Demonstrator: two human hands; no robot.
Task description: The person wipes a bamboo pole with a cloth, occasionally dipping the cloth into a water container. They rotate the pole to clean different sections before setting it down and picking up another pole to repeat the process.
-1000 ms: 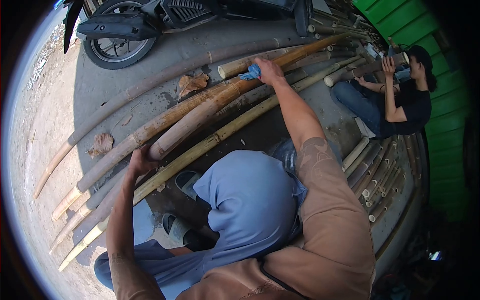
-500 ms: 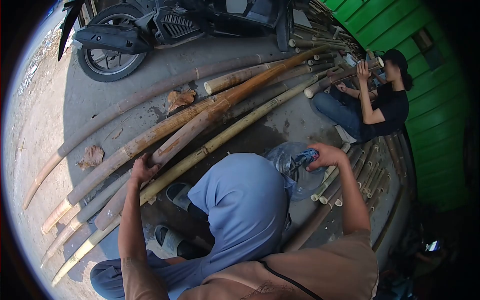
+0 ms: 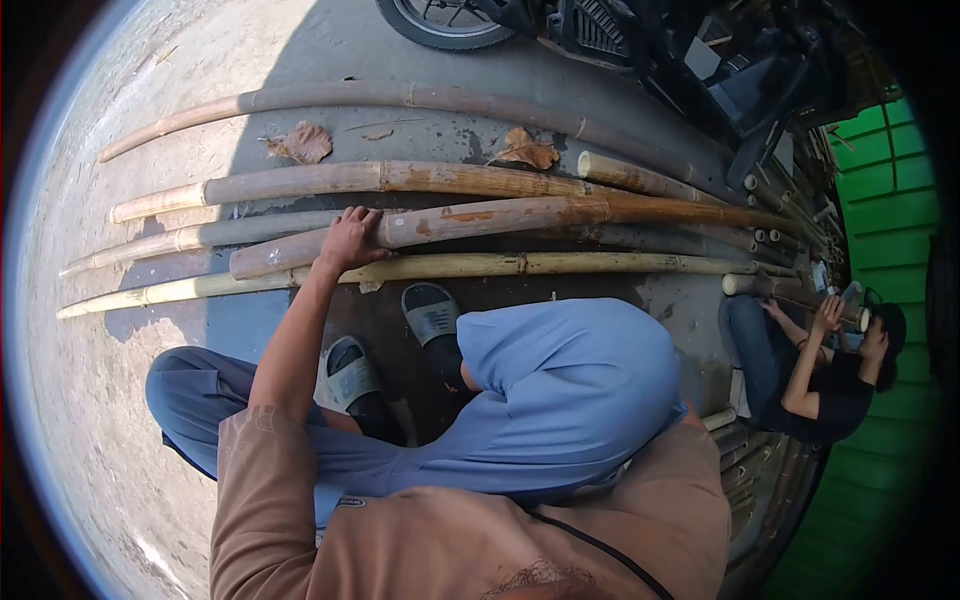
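We see the left hand (image 3: 350, 238) closed over the thick bamboo pole (image 3: 500, 215), fingers wrapped across its top close to its cut end. The pole lies flat on the concrete ground (image 3: 300, 50) among others. A thin pale pole (image 3: 560, 264) lies just beside it on the person's side, and a longer brown pole (image 3: 400, 178) just beyond it. Two grey sandals (image 3: 432, 312) stand near it. Near its far end a seated co-worker (image 3: 830, 385) holds a short bamboo piece (image 3: 760, 287). The right hand is out of view.

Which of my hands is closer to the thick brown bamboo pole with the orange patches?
Left. The left hand grips the thick brown bamboo pole near its end; the right hand is out of view.
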